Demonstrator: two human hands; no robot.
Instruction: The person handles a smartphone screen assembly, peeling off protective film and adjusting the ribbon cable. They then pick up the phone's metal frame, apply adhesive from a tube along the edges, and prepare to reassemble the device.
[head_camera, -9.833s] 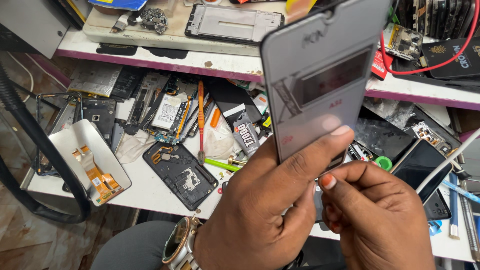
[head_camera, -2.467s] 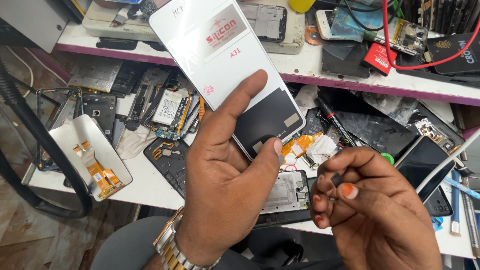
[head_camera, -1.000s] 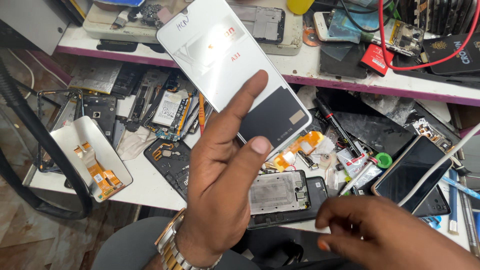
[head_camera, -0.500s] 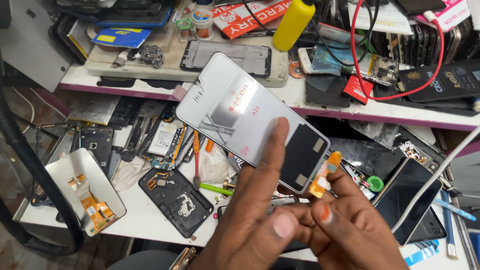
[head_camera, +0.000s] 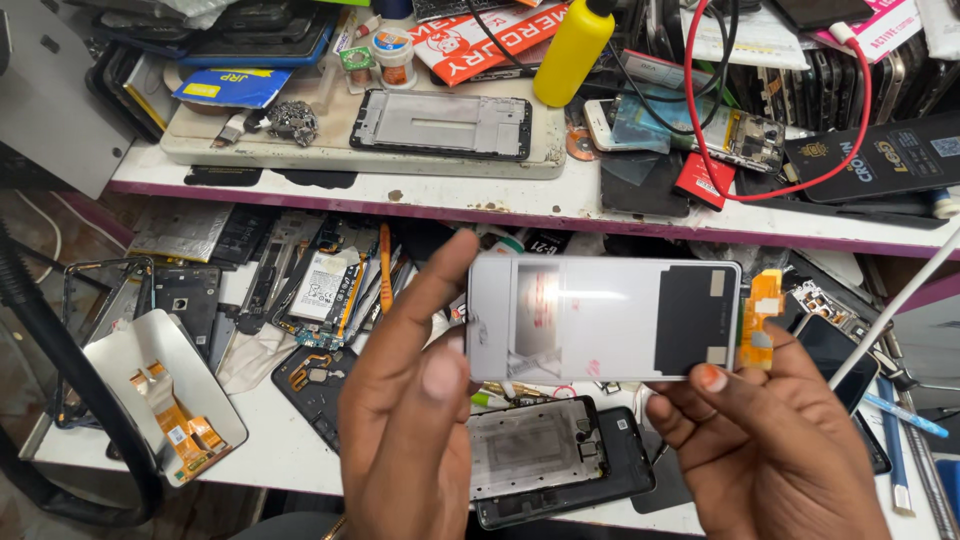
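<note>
A white bench (head_camera: 300, 450), crowded with phone parts, runs beneath a raised white shelf (head_camera: 420, 190) with a purple front edge. To the left a bare floor shows below, and a thick black hose (head_camera: 70, 380) curves along the bench end.

On the shelf: one grey mat (head_camera: 250, 150) carrying one bare frame (head_camera: 440, 125), one yellow bottle (head_camera: 572, 50), one red cable (head_camera: 700, 140) looping to the right, and one black box (head_camera: 880, 160).

On the bench: one open phone (head_camera: 555, 470) lying face down directly below the hands, one orange pry tool (head_camera: 385, 268), one white back cover (head_camera: 165, 390) with an orange flex inside, one empty black frame (head_camera: 100, 310) at far left, and a heap of boards and frames, too tangled to count, between them.

Both hands are raised over the bench, apart, each at one end of a single screen panel (head_camera: 600, 320). The panel is held level, back side up, and hides the clutter behind it. The left hand (head_camera: 410, 400) grips its left end, thumb on the near face. The right hand (head_camera: 770, 440) pinches the lower right corner, beside the panel's orange flex (head_camera: 760, 320).
</note>
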